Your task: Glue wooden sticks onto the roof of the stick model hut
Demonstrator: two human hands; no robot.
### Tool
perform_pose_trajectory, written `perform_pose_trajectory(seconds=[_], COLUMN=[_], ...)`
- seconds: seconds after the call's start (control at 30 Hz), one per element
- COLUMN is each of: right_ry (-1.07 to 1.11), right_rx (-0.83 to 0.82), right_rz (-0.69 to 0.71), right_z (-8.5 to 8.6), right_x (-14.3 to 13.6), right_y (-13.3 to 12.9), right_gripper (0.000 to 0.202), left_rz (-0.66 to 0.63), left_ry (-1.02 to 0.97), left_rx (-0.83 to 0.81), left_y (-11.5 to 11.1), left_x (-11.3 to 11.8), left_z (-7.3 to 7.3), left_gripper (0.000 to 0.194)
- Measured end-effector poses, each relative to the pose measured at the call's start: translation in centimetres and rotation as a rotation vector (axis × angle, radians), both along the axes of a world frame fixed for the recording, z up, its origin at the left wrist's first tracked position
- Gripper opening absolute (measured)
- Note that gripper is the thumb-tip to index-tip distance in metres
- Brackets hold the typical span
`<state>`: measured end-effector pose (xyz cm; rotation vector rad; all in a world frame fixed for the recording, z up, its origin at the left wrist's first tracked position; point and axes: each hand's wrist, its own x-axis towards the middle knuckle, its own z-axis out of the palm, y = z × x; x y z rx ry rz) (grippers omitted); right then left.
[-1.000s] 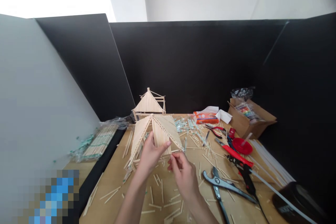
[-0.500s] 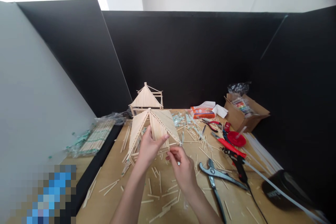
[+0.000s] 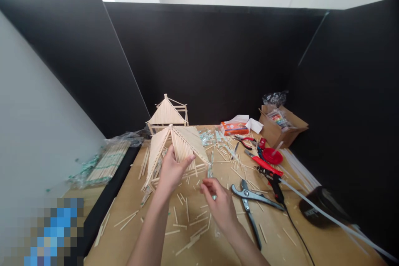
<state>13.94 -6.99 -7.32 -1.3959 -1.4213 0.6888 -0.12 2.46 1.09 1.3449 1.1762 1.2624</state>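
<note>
A small model house (image 3: pixel 186 156) built of thin wooden sticks stands on the table, its pointed roof sides covered with sticks laid side by side. My left hand (image 3: pixel 171 170) grips the front roof panel, thumb across its stick ends and fingers reaching behind it. My right hand (image 3: pixel 218 197) is just off the roof's lower right edge, apart from it. Its thumb and fingertips are pinched together; whatever is between them is too small to tell. Behind, a second stick model (image 3: pixel 166 112) has a similar peaked roof and an open frame.
Loose sticks (image 3: pixel 199 232) lie scattered over the table. To the right are large pliers (image 3: pixel 247 195), a glue gun (image 3: pixel 274 183), a red-handled cutter (image 3: pixel 264 164), a red dish (image 3: pixel 272 156) and a cardboard box (image 3: pixel 282 126). Bundled sticks (image 3: pixel 107 162) lie at left.
My right hand has drawn back from the roof's lower edge, leaving a gap. My left hand keeps its hold on the panel. The whole view has shifted slightly.
</note>
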Motion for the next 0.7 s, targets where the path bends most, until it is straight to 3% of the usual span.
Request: perform_pose_trajectory(seconds=[0.17,0.4,0.57,0.7], right_ry=[-0.125,-0.23,-0.428,-0.502], right_rx=[-0.112,-0.199,-0.218,-0.214], right_rz=[0.009,-0.115,-0.255,-0.392], right_z=[-1.7,-4.0,-6.1,-6.4], right_x=[2.2,5.4,9.2,13.5], right_y=[-2.5,-5.7,-6.3,-5.7], right_gripper=[0.029,0.029,0.029,0.037], left_rz=[0.006,-0.002,0.019,0.022], left_ry=[0.004,-0.012,0.017,0.025], left_rx=[-0.013,0.003,-0.04,-0.036], left_y=[-0.2,-0.2,-0.2,-0.3], left_x=[0.2,0.4,0.6,0.7], left_z=[0.3,0.5,0.8,1.0], left_gripper=[0.055,0.058,0.059,0.058])
